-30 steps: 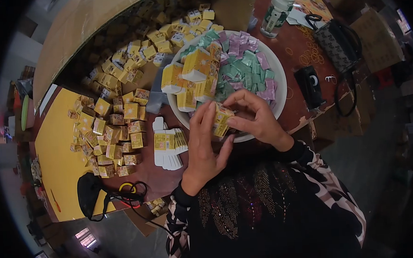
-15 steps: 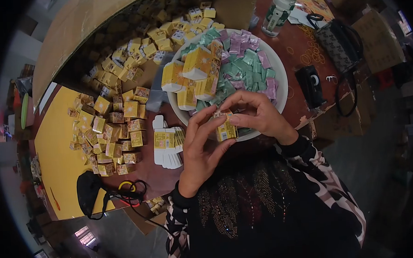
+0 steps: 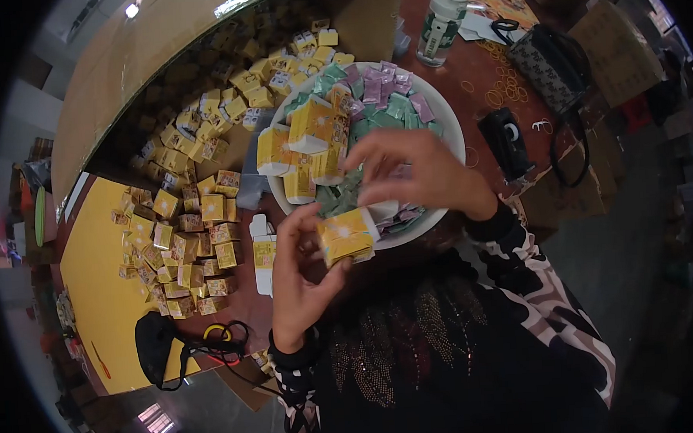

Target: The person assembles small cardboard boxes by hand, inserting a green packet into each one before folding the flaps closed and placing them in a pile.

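Observation:
My left hand (image 3: 299, 278) grips a small yellow carton (image 3: 346, 236) by its left and lower sides, just in front of the bowl. White edges or flaps show at the carton's right side; its inside is hidden. Over the bowl's near right part is my right hand (image 3: 426, 173), blurred, fingers curved and apart with nothing visible between them. The white bowl (image 3: 454, 144) holds green sachets (image 3: 384, 119), purple sachets (image 3: 419, 105) and several larger yellow cartons (image 3: 310, 124). Flat white-and-yellow cartons (image 3: 263, 268) lie left of my left hand, which partly covers them.
A pile of small yellow boxes (image 3: 183, 245) lies on the left. Behind it, a big cardboard box (image 3: 368, 27) on its side holds many more. A lidded bottle (image 3: 441, 27), rubber bands (image 3: 504, 90), a black handbag (image 3: 550, 68) and a black pouch (image 3: 156, 348) lie around.
Both hands were together on a small yellow box. Now my right hand has moved up over the bowl, away from my left, which holds a yellow carton turned another way. The view has shifted slightly.

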A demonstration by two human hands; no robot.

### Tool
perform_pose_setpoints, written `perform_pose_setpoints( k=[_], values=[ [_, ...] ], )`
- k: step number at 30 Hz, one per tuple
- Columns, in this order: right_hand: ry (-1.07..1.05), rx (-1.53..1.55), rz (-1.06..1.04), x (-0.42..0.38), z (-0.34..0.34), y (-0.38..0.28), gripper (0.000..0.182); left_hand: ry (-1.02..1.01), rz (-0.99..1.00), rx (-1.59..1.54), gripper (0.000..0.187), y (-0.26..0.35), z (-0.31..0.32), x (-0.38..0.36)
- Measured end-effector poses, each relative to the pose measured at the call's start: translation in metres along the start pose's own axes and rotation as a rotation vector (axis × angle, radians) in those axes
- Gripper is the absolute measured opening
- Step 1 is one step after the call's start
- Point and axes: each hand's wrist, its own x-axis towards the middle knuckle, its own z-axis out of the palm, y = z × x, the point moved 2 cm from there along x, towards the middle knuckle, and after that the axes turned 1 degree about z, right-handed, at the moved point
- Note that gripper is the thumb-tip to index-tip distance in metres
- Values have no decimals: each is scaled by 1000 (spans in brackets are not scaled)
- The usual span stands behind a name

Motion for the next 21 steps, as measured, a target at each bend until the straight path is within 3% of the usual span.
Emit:
perform_pose_setpoints(
  k=[3,4,6,8,10,12,13,15,16,18,21],
  values=[
    [294,-510,237,-2,-57,41,20,56,99,-92,71,-10,-15,-3],
    [291,-515,236,-7,-69,57,20,58,37,-200,70,-12,-18,-5],
    [118,-995,285,-16,-76,81,19,60,-27,-311,69,-22,-21,-6],
    [54,-961,324,-21,-71,87,20,-13,-83,-526,66,-41,-20,-5],
    [-15,-921,361,-25,-70,90,21,-1,-92,-487,63,-39,-12,-3],
    [131,-761,181,-28,-75,91,14,26,-102,-440,61,-35,-2,1],
    [119,-753,172,-24,-71,78,14,48,-55,-371,61,-31,4,4],
    [250,-283,244,-23,-68,40,10,67,-7,-255,61,-34,9,8],
    [249,-279,245,-23,-62,25,10,68,-10,-252,61,-36,11,9],
    [181,-142,-33,-20,-44,-6,7,97,-34,-171,59,-39,17,12],
    [176,-239,-211,-13,-16,-27,9,90,-44,-146,59,-36,24,12]
  ],
)
